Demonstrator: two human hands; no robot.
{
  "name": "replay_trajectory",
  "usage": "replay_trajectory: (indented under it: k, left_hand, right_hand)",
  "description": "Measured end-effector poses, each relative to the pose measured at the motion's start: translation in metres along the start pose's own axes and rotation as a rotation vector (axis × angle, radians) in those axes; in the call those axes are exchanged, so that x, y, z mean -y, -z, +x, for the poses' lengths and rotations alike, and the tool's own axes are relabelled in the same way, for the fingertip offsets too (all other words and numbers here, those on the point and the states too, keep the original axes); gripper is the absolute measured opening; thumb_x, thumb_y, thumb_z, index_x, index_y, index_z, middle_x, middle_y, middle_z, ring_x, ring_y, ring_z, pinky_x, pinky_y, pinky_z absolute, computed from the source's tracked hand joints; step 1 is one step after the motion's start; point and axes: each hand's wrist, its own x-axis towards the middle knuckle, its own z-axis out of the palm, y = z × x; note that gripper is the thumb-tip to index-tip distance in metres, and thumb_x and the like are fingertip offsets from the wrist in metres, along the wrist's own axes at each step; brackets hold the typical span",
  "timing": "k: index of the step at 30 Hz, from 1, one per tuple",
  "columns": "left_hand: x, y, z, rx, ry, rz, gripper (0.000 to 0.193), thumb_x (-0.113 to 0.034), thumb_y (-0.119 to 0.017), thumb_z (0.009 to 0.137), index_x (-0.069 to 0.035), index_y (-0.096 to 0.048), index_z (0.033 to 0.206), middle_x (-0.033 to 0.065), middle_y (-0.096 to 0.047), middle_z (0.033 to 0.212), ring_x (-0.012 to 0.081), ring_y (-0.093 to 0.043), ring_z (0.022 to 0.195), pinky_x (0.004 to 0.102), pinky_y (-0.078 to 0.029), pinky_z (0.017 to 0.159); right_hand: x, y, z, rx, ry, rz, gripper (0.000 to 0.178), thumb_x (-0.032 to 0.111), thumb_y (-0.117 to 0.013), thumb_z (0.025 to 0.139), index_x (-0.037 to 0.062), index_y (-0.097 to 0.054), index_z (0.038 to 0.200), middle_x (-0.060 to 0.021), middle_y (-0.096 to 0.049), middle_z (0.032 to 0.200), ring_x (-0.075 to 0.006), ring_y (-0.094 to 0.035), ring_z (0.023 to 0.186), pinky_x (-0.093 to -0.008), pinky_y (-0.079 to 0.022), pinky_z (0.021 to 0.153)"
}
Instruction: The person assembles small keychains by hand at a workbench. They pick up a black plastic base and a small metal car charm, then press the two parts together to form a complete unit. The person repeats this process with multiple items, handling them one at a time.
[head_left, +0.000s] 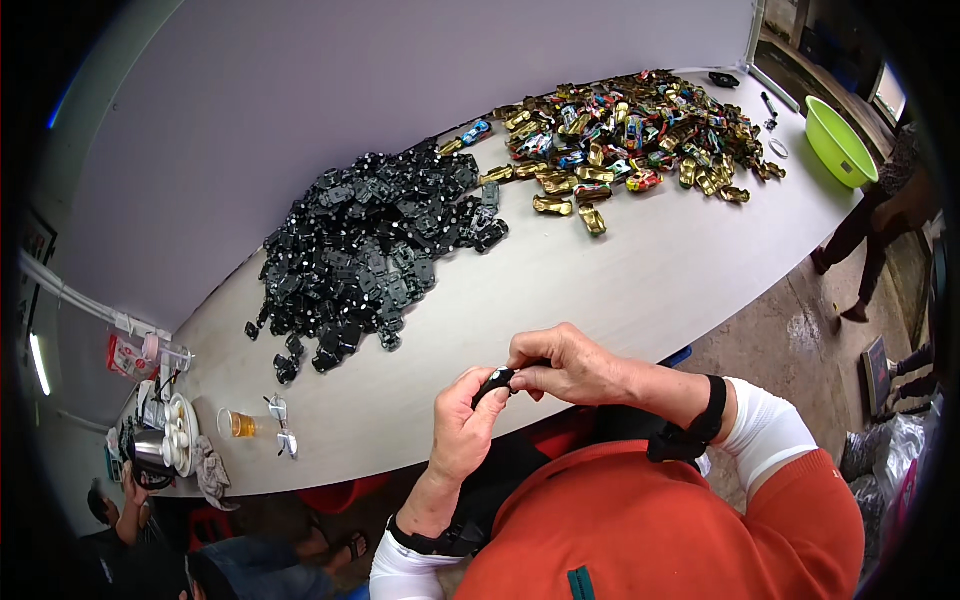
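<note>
Both hands meet just off the table's near edge around a small black toy car chassis [497,380] with a white spot on it. My left hand [462,425] grips it between thumb and fingers. From the other side, my right hand [565,368] pinches at its end, with a bit of black showing by the fingertips. Fingers cover much of the piece. Ahead and to the left lies a large heap of black toy car chassis [375,240]. Farther off to the right is a heap of gold and multicoloured toy car bodies [630,130].
A pale table [560,290] runs beside a partition. A lime-green basin [838,145] stands at its far right end. Toward the left are eyeglasses [283,428], a cup of amber drink [237,424], a tray of small cups [181,436] and a kettle [152,452]. Other people are nearby.
</note>
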Motion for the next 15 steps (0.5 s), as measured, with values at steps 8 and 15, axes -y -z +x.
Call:
replay_trajectory:
  k: [8, 15]
  left_hand:
    - [0.002, 0.004, 0.004, 0.056, 0.238, -0.354, 0.015, -0.008, -0.055, 0.088, 0.001, -0.056, 0.099, 0.0008, -0.052, 0.07, 0.0027, -0.038, 0.052, 0.0164, -0.029, 0.045]
    - [0.002, -0.004, -0.002, 0.017, 0.176, -0.278, 0.016, -0.008, -0.055, 0.088, 0.002, -0.056, 0.1, 0.0013, -0.053, 0.071, 0.0023, -0.037, 0.052, 0.0161, -0.029, 0.045]
  right_hand:
    - [0.005, 0.019, -0.004, 0.118, -0.314, 0.355, 0.016, 0.013, -0.056, 0.087, 0.0, -0.057, 0.098, -0.0008, -0.054, 0.064, -0.0049, -0.047, 0.055, -0.0184, -0.032, 0.042]
    - [0.0, 0.011, -0.004, 0.028, -0.16, 0.033, 0.013, 0.013, -0.055, 0.088, 0.0009, -0.06, 0.089, 0.001, -0.053, 0.061, -0.0044, -0.043, 0.052, -0.0194, -0.032, 0.042]
